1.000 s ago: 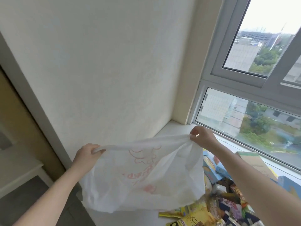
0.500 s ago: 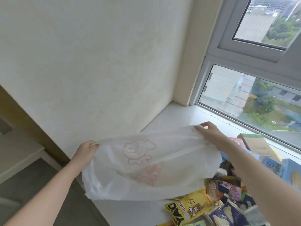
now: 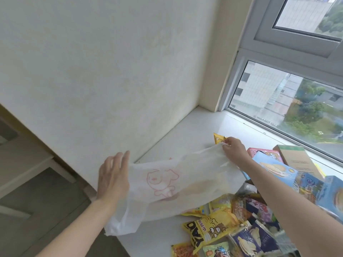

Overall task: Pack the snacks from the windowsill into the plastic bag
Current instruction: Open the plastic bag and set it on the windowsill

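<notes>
Your right hand [image 3: 234, 151] pinches the bag [image 3: 178, 184] by its upper right edge, right of centre in the frame. Your left hand [image 3: 113, 175] is spread, fingers straight, flat against the bag's left edge at centre left. The bag stretches between them, its lower left corner drooping past the front edge of the sill [image 3: 187, 130]. The snacks [image 3: 219, 229] crowd the lower right of the frame: a yellow packet [image 3: 207, 230] lies just below the bag, blue boxes [image 3: 278, 169] sit under your right forearm, and a brown box [image 3: 297, 160] stands by the window [image 3: 289, 101]. Bare sill runs from the bag up to the corner at the wall [image 3: 111, 71], upper centre.
</notes>
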